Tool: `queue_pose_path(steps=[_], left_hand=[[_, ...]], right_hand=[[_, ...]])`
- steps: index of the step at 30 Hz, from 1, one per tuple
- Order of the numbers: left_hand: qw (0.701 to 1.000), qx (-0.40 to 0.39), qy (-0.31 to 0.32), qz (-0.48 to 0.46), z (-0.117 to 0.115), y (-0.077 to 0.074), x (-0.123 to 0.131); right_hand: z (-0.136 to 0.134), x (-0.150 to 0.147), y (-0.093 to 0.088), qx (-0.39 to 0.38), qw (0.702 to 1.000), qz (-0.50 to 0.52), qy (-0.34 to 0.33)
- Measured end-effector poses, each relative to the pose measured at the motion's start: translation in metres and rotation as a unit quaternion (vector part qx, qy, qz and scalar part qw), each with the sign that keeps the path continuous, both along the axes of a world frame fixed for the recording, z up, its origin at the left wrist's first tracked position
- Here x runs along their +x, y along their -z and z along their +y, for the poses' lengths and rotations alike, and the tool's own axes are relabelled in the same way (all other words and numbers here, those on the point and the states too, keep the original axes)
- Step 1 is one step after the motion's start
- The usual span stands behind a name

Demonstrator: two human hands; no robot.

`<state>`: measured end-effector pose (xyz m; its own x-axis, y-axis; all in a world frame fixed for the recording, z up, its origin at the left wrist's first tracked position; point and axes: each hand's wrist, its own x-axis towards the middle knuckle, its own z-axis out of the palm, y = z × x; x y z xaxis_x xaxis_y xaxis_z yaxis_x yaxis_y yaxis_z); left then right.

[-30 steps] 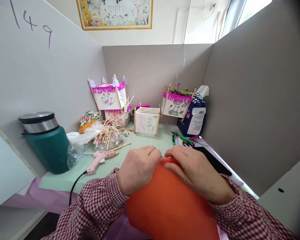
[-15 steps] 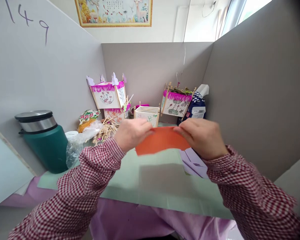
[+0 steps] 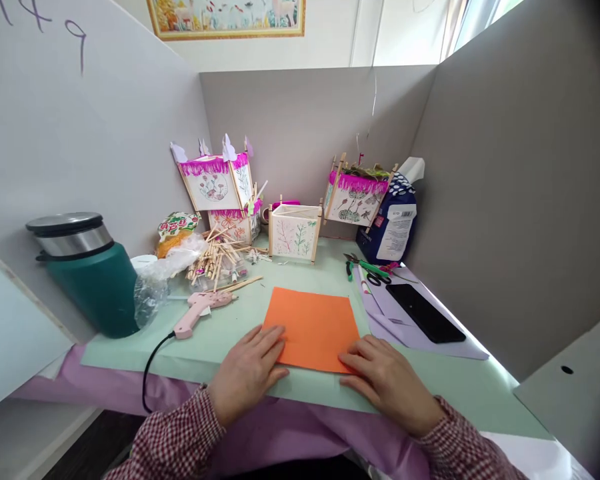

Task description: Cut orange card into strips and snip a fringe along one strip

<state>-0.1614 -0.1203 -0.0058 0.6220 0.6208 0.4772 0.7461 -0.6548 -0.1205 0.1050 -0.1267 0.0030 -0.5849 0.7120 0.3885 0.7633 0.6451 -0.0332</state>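
A sheet of orange paper [image 3: 313, 327] lies flat on the pale green table cover near the front edge. My left hand [image 3: 250, 370] rests at its lower left corner, fingers stretched out and touching the paper. At the lower right corner, the fingertips of my right hand [image 3: 387, 380] lie on the sheet, the fingers extended and slightly bent. Neither hand grips it. To the left of the paper is a pink glue gun [image 3: 200, 312] with a black cord.
Lanterns with drawn panels [image 3: 296, 232] stand at the back, near a pile of wooden sticks [image 3: 220, 257]. A green flask [image 3: 93, 283] is at left. On the right lie green-handled pliers [image 3: 373, 269], a black phone [image 3: 425, 313] and lilac paper [image 3: 380, 320]; grey partitions enclose the table.
The orange paper, held up between both hands before, now lies on the table. Both hands have come down and nearer, and their fingers have loosened from the sheet. The view has tilted down slightly.
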Motion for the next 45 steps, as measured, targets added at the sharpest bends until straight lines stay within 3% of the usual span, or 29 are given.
queue_pose_path(steps=[3,5,9,13,19,24,26,28,32,34,36,38,41,45], left_hand=[[0.999,-0.006,-0.010,-0.030,-0.007,-0.005,0.016],[0.999,-0.037,-0.012,-0.015,-0.009,-0.001,0.030],[0.997,-0.066,-0.034,0.032,-0.008,0.019,0.046],[0.995,-0.060,-0.062,0.052,-0.009,0.026,0.037],[0.996,-0.006,-0.072,0.058,-0.010,0.030,0.010],[0.996,0.041,-0.070,0.030,-0.003,0.039,-0.003],[0.997,0.044,-0.069,0.013,0.000,0.035,-0.002],[0.997,0.041,-0.058,0.007,0.002,0.025,0.002],[0.999,0.032,-0.035,-0.017,0.008,0.003,0.016],[0.999,0.018,-0.035,-0.030,0.013,-0.002,0.019],[1.000,-0.004,-0.021,-0.018,0.019,-0.001,0.018],[1.000,-0.023,0.000,0.010,0.023,0.003,0.013],[0.998,-0.030,0.022,0.044,0.027,0.011,0.004],[0.998,0.000,0.021,0.059,0.031,0.017,-0.002]], right_hand=[[-0.004,-0.011,-0.009,-0.015,0.999,0.019,0.039],[-0.006,-0.027,-0.004,0.008,0.998,0.024,0.053],[-0.008,-0.054,0.031,0.016,1.000,0.007,0.024],[-0.011,-0.044,0.052,-0.003,0.998,0.004,0.066],[-0.021,-0.011,0.051,0.013,0.993,-0.008,0.119],[-0.027,-0.013,0.060,0.018,0.986,-0.002,0.165],[-0.025,-0.017,0.056,0.010,0.986,0.006,0.168],[-0.020,-0.020,0.040,-0.008,0.988,0.005,0.154],[0.015,-0.006,-0.018,-0.079,0.987,-0.016,0.135],[0.049,0.011,-0.045,-0.079,0.976,0.002,0.203],[0.091,0.031,-0.061,-0.078,0.957,0.000,0.280],[0.133,0.051,-0.065,-0.121,0.928,-0.019,0.353],[0.181,0.074,-0.054,-0.172,0.896,-0.049,0.407],[0.213,0.082,-0.032,-0.178,0.880,-0.075,0.434]])
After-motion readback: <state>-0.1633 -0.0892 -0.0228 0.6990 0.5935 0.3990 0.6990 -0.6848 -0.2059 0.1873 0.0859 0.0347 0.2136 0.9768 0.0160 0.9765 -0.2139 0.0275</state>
